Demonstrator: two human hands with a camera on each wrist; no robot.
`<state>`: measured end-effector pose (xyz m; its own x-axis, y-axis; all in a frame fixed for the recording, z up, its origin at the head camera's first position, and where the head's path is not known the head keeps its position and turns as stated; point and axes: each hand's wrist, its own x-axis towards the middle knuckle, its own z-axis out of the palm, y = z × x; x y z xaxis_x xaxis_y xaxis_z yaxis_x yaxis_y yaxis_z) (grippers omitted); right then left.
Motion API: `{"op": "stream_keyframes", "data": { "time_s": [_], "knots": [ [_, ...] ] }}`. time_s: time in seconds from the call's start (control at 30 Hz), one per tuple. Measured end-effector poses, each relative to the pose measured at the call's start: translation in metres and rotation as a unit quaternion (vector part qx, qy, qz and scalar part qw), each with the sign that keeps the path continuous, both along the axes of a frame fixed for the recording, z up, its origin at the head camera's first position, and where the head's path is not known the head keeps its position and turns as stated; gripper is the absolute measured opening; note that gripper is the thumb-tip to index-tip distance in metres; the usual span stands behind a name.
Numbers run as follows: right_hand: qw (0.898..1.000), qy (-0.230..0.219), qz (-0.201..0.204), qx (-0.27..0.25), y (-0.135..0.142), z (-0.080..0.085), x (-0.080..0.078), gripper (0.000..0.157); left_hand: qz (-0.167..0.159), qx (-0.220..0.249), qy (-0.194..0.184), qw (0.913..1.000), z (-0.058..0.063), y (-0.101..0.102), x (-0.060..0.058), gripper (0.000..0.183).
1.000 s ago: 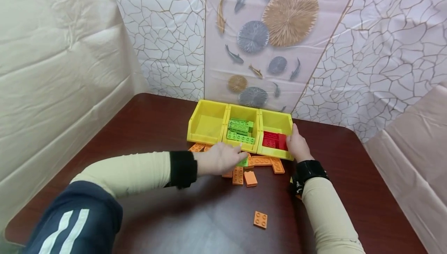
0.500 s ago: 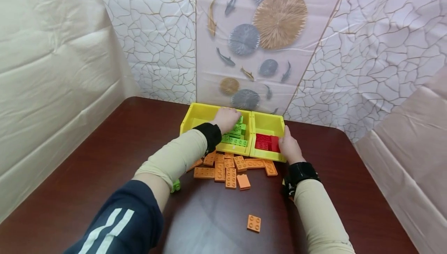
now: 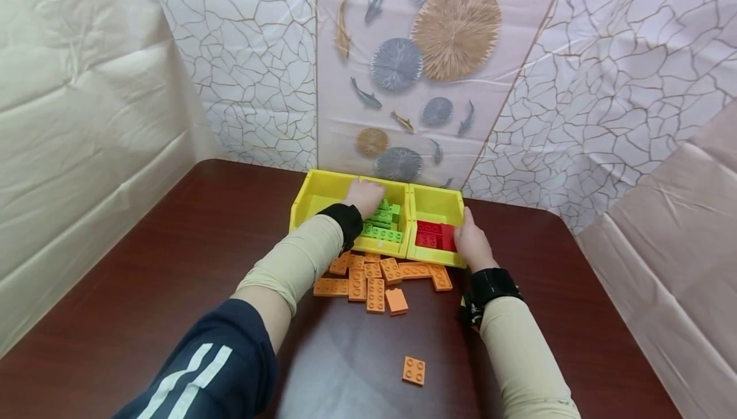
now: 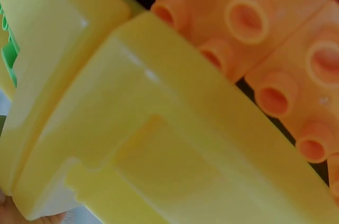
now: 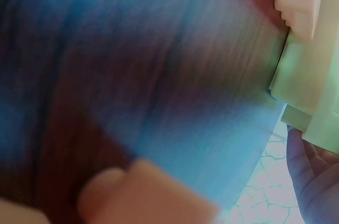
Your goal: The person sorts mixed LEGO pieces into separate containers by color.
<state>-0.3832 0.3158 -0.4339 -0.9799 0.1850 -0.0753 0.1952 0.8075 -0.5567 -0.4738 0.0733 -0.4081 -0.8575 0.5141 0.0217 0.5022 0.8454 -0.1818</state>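
Observation:
Three yellow bins stand joined in a row at the back of the table. My left hand (image 3: 364,197) reaches over the divider into the middle bin (image 3: 384,249), above green bricks (image 3: 384,234). Its fingertips are hidden, so what they hold does not show. At the row's right end, my right hand (image 3: 475,244) grips the side wall of the right bin (image 3: 435,255), beside red bricks (image 3: 428,233). The right wrist view shows part of this hand (image 5: 316,181) against the bin's edge. Orange bricks (image 4: 248,18) lie close to the bin front in the left wrist view.
Several orange bricks (image 3: 375,295) lie along the bins' front. A single orange brick (image 3: 414,371) sits nearer on the dark wooden table (image 3: 230,230). The left bin (image 3: 318,196) is partly behind my left arm. Patterned sheeting (image 3: 253,54) rises behind the table.
My left hand has moved from over the orange bricks, where a green brick showed by it, up into the middle bin. The right hand stays at the right bin. The view has shifted slightly.

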Motion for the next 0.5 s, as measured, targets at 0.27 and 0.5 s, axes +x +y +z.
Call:
{"op": "stream_keyframes", "data": {
  "time_s": [0.27,0.5],
  "knots": [
    [1.000,0.000,0.002,0.003,0.001,0.000,0.000,0.061,-0.009,-0.008,0.005,0.9999,0.005,-0.005,0.007,0.032],
    [1.000,-0.005,0.007,0.012,0.000,0.002,0.000,0.062,-0.063,0.001,0.026,0.9977,0.019,-0.021,0.025,0.031]
  ]
}}
